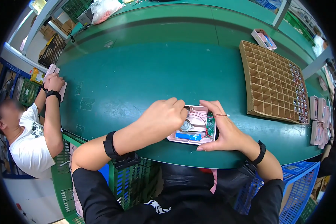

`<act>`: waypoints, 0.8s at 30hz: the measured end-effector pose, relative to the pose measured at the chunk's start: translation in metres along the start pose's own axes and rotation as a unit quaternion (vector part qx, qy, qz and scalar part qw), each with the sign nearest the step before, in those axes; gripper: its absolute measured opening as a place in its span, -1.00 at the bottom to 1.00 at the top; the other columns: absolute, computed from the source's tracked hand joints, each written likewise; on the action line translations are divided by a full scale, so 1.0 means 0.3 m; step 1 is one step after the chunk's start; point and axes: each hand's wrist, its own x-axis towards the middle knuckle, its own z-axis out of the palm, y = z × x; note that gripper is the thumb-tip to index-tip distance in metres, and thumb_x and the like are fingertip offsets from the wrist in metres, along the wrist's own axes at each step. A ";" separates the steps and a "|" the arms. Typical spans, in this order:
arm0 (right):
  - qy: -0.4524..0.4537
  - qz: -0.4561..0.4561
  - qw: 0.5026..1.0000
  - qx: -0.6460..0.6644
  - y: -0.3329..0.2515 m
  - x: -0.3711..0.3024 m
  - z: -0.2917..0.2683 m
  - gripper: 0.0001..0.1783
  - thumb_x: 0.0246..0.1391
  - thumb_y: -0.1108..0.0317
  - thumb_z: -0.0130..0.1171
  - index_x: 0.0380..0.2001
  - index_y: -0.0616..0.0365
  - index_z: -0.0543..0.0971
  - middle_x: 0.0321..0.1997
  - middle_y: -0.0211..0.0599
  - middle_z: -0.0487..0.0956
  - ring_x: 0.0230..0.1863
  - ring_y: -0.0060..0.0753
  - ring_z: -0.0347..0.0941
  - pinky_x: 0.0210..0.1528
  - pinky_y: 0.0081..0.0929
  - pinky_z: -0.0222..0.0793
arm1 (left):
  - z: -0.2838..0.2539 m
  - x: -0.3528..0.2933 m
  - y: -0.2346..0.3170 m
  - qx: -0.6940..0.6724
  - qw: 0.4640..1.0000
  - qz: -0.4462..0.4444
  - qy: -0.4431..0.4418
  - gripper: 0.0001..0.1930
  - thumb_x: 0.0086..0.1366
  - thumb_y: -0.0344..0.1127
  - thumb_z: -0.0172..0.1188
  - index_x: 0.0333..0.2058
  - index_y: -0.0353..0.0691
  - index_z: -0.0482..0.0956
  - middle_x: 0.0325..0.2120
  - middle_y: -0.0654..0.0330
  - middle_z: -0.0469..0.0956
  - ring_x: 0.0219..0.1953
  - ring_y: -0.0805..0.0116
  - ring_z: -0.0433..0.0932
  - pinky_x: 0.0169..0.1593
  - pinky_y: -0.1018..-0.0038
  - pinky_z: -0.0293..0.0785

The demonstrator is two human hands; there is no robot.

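An open pink plastic case (198, 114) sits on the green table in front of me. Inside it are a blue cylindrical battery (188, 136), a round silver speaker (185, 125), a green circuit board (210, 125) and thin wires. My right hand (227, 130) grips the case's right end, thumb at the near edge and fingers at the far edge. A thin reddish wire sticks out by its fingers. My left hand (164, 117) is closed over the left end of the case, fingers curled; whatever they pinch is hidden.
A divided cardboard box (270, 82) with small parts in its right cells stands at right. Beyond it lies another pink case (264, 39); stacked pink cases (319, 119) line the right edge. A co-worker (33, 130) works at left. Green (134, 183) and blue crates (296, 186) stand below the table.
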 end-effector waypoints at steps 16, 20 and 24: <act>-0.016 -0.003 0.999 0.033 0.032 -0.002 0.013 0.50 -0.36 0.05 0.75 0.53 0.20 -0.01 0.34 0.01 0.25 0.42 0.06 0.28 0.50 -0.04 0.14 | 0.113 0.048 -0.156 -0.480 0.865 -0.136 -0.057 -0.94 0.37 -0.51 0.21 -0.21 -0.33 0.57 -0.22 0.05 0.59 -0.09 0.07 0.61 -0.06 0.27 0.55; -0.021 0.016 0.999 0.041 0.017 0.001 0.018 0.49 -0.34 0.06 0.75 0.54 0.19 -0.02 0.34 0.00 0.23 0.42 0.09 0.27 0.50 0.00 0.13 | 0.117 0.061 -0.135 -0.440 0.888 -0.129 -0.049 -0.92 0.33 -0.56 0.20 -0.23 -0.32 0.50 -0.23 0.05 0.57 -0.08 0.03 0.59 -0.07 0.23 0.52; -0.020 0.018 0.999 0.041 0.006 0.004 0.018 0.47 -0.32 0.06 0.74 0.53 0.19 -0.02 0.33 0.00 0.23 0.43 0.09 0.25 0.51 0.00 0.12 | 0.108 0.075 -0.119 -0.374 0.916 -0.130 -0.069 -0.87 0.29 -0.60 0.21 -0.26 -0.29 0.45 -0.23 0.06 0.56 -0.06 0.00 0.56 -0.07 0.17 0.49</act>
